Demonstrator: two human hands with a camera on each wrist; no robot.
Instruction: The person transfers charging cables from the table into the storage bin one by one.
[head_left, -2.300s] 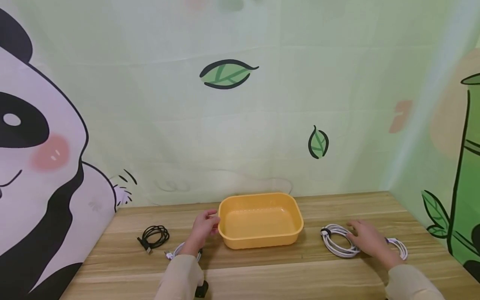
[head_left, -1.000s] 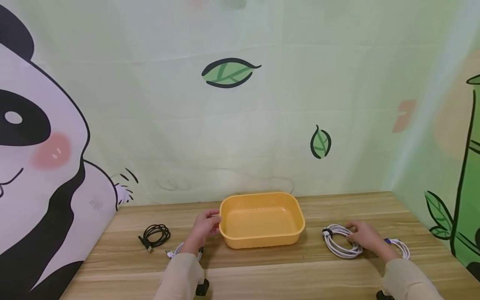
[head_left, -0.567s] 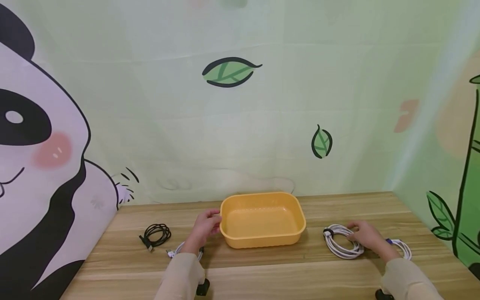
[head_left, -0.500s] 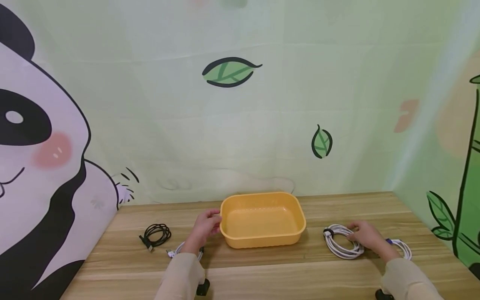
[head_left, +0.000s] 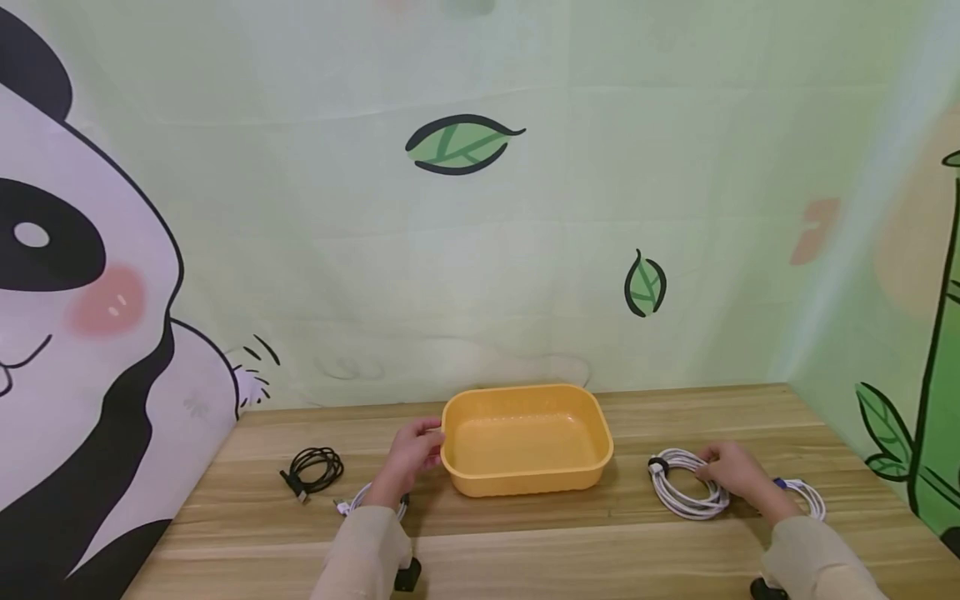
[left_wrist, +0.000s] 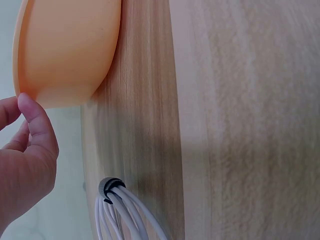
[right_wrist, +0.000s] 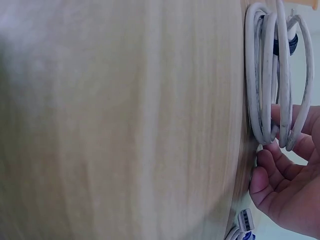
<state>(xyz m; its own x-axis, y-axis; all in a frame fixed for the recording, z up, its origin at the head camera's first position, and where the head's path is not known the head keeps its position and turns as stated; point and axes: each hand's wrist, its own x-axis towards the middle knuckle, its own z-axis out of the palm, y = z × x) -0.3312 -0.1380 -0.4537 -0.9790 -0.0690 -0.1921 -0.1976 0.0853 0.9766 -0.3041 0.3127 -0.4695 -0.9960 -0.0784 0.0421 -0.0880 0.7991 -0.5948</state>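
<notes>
A yellow plastic box (head_left: 525,485) stands on the wooden table. My left hand (head_left: 408,454) is at its left end, with the fingertips touching the outside of the rim; in the left wrist view the thumb (left_wrist: 39,122) meets the rim's corner. Right of the box lies a thick coiled white cable (head_left: 678,503), bound with a black strap. My right hand (head_left: 735,471) grips the near right side of this coil; in the right wrist view a finger (right_wrist: 295,111) passes through the loops while other fingers curl under them.
At the left lies a coiled black USB cable (head_left: 318,471). Another white cable (left_wrist: 132,212) with a dark strap is partly hidden under my left wrist. Beyond my right wrist is a white USB cable (head_left: 812,498) with a blue tie. A printed cloth (head_left: 525,275) hangs behind the table.
My right fingers have closed in on the thick white coil, which lies in about the same place. The left hand stays at the box's rim. The head view has shifted slightly.
</notes>
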